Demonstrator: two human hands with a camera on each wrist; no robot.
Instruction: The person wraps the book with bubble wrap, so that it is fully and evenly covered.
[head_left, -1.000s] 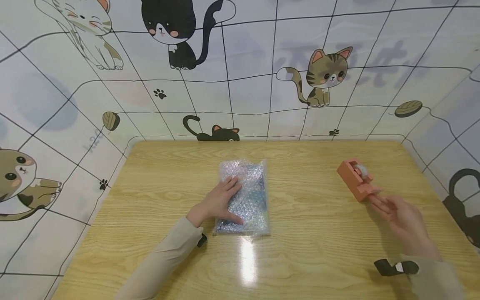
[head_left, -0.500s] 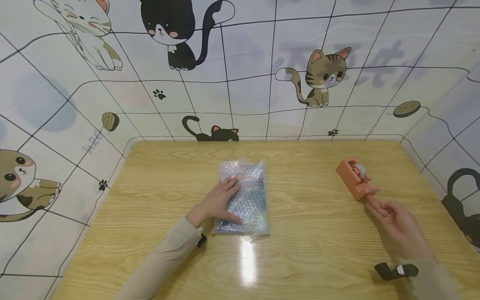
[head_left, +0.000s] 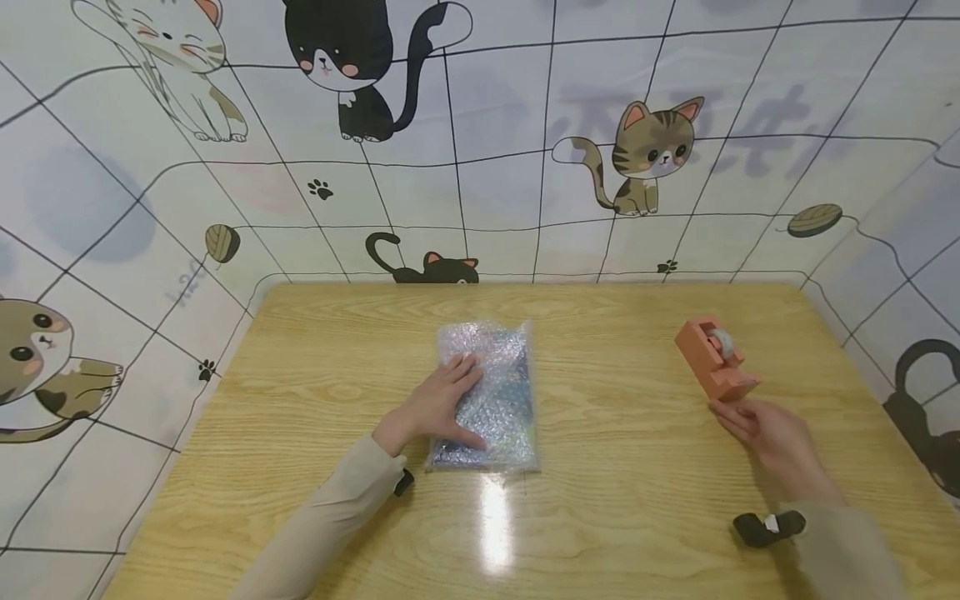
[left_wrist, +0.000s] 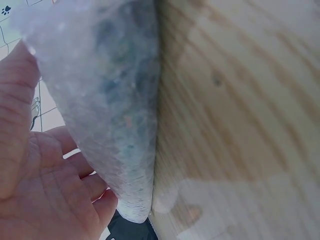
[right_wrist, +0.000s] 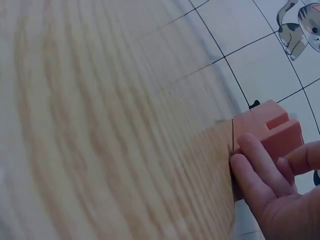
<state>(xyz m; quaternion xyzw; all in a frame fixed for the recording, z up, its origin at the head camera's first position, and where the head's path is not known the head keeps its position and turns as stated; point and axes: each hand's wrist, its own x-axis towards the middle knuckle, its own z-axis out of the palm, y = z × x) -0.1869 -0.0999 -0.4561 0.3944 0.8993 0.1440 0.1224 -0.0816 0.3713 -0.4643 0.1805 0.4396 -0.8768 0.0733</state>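
Observation:
A flat bubble-wrapped package (head_left: 504,398) with bluish contents lies in the middle of the table. My left hand (head_left: 433,407) rests on its left part, fingers spread. In the left wrist view, the thumb and fingers of that hand (left_wrist: 52,187) lie along the bubble wrap (left_wrist: 107,85). To the right stands an orange tape dispenser (head_left: 703,360) with a roll of clear tape (head_left: 722,342). My right hand (head_left: 776,442) is at its near end, with extended fingertips at the base. From the right wrist, two fingers (right_wrist: 255,172) touch the dispenser (right_wrist: 260,119) low down, close to the tabletop.
The wood-grain table (head_left: 622,508) reaches back to a cloth wall (head_left: 502,192) printed with cats and grid lines, which also closes off both sides. A black band (head_left: 768,528) sits at the right wrist. Light glares on the tabletop near the package.
My right hand has shifted left and turned from palm-up, bringing its fingertips under the dispenser's near end. The dispenser stays nearly in place. My left hand and the package have not moved.

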